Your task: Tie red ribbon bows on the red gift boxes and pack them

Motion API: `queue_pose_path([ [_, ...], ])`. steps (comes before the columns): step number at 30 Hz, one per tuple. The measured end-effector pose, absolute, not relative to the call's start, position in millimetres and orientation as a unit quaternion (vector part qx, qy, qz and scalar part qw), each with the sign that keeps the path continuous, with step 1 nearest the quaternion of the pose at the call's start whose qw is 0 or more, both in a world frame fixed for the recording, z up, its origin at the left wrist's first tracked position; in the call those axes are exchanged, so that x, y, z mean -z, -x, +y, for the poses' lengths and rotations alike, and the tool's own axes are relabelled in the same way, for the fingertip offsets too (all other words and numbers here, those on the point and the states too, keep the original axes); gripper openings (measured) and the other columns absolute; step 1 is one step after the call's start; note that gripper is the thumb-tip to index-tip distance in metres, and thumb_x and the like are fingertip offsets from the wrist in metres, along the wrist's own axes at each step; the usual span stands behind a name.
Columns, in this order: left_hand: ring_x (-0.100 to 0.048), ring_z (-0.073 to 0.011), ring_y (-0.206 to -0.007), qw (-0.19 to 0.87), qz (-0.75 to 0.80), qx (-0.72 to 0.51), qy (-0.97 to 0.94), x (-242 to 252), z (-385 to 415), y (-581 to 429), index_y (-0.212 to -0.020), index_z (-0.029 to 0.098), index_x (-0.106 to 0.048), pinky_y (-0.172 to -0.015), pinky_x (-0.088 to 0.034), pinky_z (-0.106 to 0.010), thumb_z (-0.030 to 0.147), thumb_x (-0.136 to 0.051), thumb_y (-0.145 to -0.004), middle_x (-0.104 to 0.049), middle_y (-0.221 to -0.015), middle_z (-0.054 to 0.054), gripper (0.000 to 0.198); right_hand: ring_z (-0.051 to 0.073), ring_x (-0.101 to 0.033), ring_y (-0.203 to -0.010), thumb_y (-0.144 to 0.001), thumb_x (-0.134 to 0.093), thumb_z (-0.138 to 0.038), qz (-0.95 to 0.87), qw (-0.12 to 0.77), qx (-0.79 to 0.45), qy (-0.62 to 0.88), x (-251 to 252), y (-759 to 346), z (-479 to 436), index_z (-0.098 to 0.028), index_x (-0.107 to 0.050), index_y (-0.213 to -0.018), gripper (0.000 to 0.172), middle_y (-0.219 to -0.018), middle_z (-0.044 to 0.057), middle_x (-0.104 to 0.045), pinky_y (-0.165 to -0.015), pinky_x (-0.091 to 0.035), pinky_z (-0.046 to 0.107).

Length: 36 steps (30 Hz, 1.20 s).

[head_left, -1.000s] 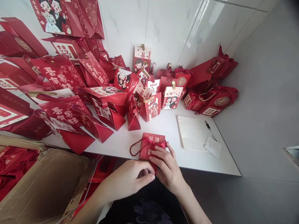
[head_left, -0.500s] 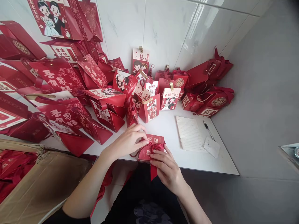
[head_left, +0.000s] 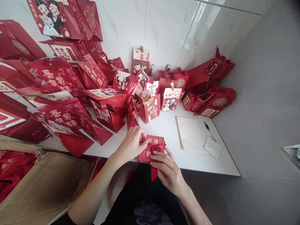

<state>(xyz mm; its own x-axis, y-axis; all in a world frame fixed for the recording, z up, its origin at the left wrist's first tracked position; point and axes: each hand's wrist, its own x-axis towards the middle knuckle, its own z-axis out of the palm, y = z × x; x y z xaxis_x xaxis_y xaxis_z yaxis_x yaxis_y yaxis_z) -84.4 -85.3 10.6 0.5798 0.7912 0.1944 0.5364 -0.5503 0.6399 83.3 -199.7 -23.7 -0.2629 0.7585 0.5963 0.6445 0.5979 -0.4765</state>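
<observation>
Fingers [head_left: 140, 137] of the left hand [head_left: 131, 145] pinch the ribbon [head_left: 156, 146] atop a red box [head_left: 153, 140]; the right hand [head_left: 168, 172] closes its fingers [head_left: 159, 155] on the same ribbon from the near side. The box lies at the near edge of the counter [head_left: 168, 125], a ribbon end hanging over it, notebook [head_left: 191, 134] and pen [head_left: 209, 130] to its right, red bags [head_left: 103, 93] behind.

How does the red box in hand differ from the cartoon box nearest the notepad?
The red box lies flat; the cartoon box stands upright farther back. The red box wears a red ribbon, left hand and right hand on it; the cartoon box has a gold tab, untouched. Both are mainly red.
</observation>
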Motion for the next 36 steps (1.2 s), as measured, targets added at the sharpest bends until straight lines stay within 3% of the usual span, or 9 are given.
queue_pose_path([
  [10, -0.05, -0.0174, -0.097, 0.257, 0.341, -0.32, -0.846, -16.9, -85.0, 82.8, -0.085, 0.019, -0.054, -0.089, -0.041, -0.033, -0.002, -0.031, -0.076, -0.055, -0.096, -0.003, 0.034, 0.02, -0.057, -0.111, -0.084, -0.048, -0.004, -0.793, 0.408, -0.07, 0.447, 21.4, -83.0, -200.4, -0.021, -0.06, -0.102, 0.027, -0.104, 0.006, -0.067, -0.106, -0.033, 0.055],
  [14, -0.051, -0.0189, -0.1, 0.292, 0.293, -0.251, -0.875, -20.7, -91.0, 79.6, -0.091, 0.021, -0.06, -0.089, -0.04, -0.035, 0.009, -0.042, -0.083, -0.059, -0.101, -0.003, 0.023, 0.021, -0.058, -0.109, -0.084, -0.048, -0.006, -0.793, 0.407, -0.066, 0.448, 20.8, -83.4, -199.8, -0.021, -0.06, -0.102, 0.026, -0.102, 0.006, -0.067, -0.105, -0.035, 0.054],
  [18, -0.05, -0.0201, -0.093, 0.242, 0.306, -0.203, -0.898, -20.2, -95.2, 75.5, -0.081, 0.02, -0.063, -0.083, -0.04, -0.036, 0.025, -0.052, -0.086, -0.059, -0.092, -0.002, 0.012, 0.021, -0.058, -0.11, -0.085, -0.048, -0.005, -0.801, 0.394, -0.052, 0.449, 20.6, -82.9, -200.4, -0.021, -0.059, -0.103, 0.026, -0.103, 0.006, -0.067, -0.104, -0.037, 0.053],
  [21, -0.05, -0.0198, -0.089, 0.207, 0.325, -0.185, -0.904, -18.4, -96.1, 72.6, -0.08, 0.02, -0.061, -0.079, -0.039, -0.035, 0.025, -0.052, -0.087, -0.059, -0.089, -0.002, 0.013, 0.021, -0.059, -0.105, -0.085, -0.05, -0.005, -0.795, 0.392, 0.002, 0.463, 19.7, -78.1, -203.5, -0.021, -0.06, -0.103, 0.026, -0.103, 0.007, -0.065, -0.103, -0.037, 0.053],
  [26, -0.049, -0.0181, -0.083, 0.199, 0.336, -0.187, -0.901, -14.8, -98.4, 69.5, -0.078, 0.018, -0.058, -0.077, -0.038, -0.034, 0.025, -0.053, -0.086, -0.057, -0.083, -0.001, 0.012, 0.016, -0.06, -0.078, -0.085, -0.053, -0.004, -0.772, 0.4, 0.077, 0.488, 14.6, -63.8, -208.5, -0.022, -0.063, -0.104, 0.028, -0.076, 0.001, -0.065, -0.091, -0.038, 0.043],
  [36, -0.049, -0.0155, -0.076, 0.215, 0.367, -0.224, -0.877, -11.2, -104.5, 65.2, -0.067, 0.017, -0.054, -0.076, -0.036, -0.032, 0.019, -0.056, -0.082, -0.056, -0.071, 0.001, 0.015, 0.014, -0.055, -0.07, -0.083, -0.055, -0.004, -0.777, 0.42, 0.048, 0.467, 11.7, -54.2, -204.3, -0.019, -0.061, -0.109, 0.03, -0.075, 0.001, -0.063, -0.07, -0.041, 0.035],
])
